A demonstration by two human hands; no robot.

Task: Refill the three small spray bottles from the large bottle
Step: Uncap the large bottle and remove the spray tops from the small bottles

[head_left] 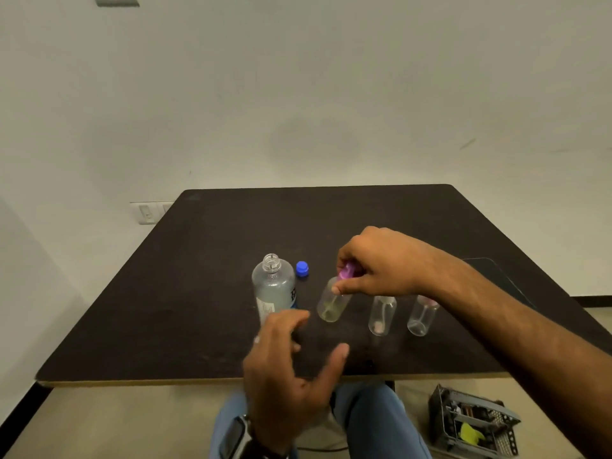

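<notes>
Fingers of the right hand (381, 263) pinched the purple spray top (346, 271) of a small clear spray bottle (332, 301), tilted, a little yellowish liquid at its base. The left hand (291, 369) hovered spread, holding nothing. The large clear uncapped bottle (273, 286) stood partly filled beside its blue cap (302, 269). Two more small clear bottles (382, 314) (422, 316) stood to the right on the dark table (198, 293).

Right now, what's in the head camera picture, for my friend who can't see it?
The right hand holds a small spray bottle by its purple top, tilted, over a dark table. The left hand hovers open beside the uncapped large bottle and its blue cap. Two more small bottles stand to the right.
</notes>
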